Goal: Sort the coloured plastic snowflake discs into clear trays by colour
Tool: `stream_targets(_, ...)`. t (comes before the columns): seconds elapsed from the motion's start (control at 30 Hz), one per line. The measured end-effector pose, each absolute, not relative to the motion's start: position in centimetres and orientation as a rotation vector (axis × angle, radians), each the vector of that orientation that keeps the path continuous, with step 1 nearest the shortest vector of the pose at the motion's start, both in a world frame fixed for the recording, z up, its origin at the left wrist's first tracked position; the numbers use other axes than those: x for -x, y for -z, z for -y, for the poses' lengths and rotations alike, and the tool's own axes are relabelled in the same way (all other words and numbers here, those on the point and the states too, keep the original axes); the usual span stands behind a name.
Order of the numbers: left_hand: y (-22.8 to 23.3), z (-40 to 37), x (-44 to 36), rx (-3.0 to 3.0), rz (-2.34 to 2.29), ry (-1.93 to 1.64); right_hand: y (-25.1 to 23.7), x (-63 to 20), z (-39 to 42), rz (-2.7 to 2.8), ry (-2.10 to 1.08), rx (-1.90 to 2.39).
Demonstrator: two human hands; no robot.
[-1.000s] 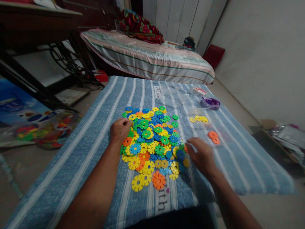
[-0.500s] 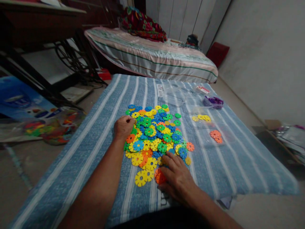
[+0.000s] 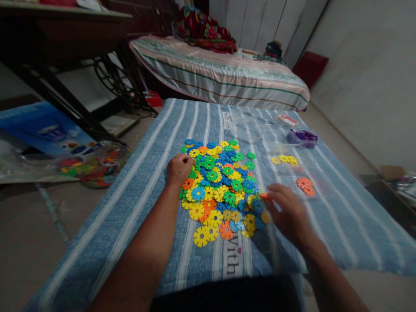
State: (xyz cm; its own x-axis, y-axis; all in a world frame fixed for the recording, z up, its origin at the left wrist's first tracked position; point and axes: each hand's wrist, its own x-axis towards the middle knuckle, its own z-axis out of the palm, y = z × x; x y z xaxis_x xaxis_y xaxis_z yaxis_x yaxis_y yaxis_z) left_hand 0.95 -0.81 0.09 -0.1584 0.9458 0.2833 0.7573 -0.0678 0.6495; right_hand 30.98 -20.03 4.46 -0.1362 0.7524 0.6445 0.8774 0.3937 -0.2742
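While the left hand [image 3: 179, 168] rests curled on the left edge of the pile of plastic snowflake discs [image 3: 224, 186] mid-frame, gripping nothing visible, the right hand [image 3: 287, 213] sits at the pile's right edge, fingers pinching an orange disc [image 3: 264, 195]. All on a blue striped cloth [image 3: 136, 173].
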Motion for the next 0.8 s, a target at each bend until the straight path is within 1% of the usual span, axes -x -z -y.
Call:
stream_targets(0.1, -0.3, 0.9, -1.0, -1.850, -1.947, -1.043, -6.0, -35.4, 18.9, 1.658, 0.540, 1.783)
stream_targets(0.2, -0.3, 0.9, -1.1, -1.839, -1.949, -1.037, -6.4, -37.3, 18.8, 1.535, 0.683, 1.935)
stream_targets(0.3, -0.3, 0.9, -1.1, -1.836, -1.950, -1.038, -5.3, -35.1, 19.5, 1.692, 0.561, 1.761)
stream_targets(0.4, -0.3, 1.0, -1.1, -1.826, -1.952, -1.042, -3.7, -30.5, 20.7, 1.912, 0.278, 1.483)
stream_targets(0.53, -0.4, 1.0, -1.1, -1.820, -1.943, -1.048, -1.8, -25.0, 22.4, 2.057, 0.123, 1.265)
stream_targets(0.63, -0.3, 1.0, -1.1, -1.823, -1.946, -1.053, -0.7, -23.3, 23.3, 2.176, 0.083, 1.254)
stream_targets(0.8, -0.2, 0.8, -1.1, -1.827, -1.947, -1.041, 0.6, -22.9, 23.5, 2.265, 0.037, 1.334)
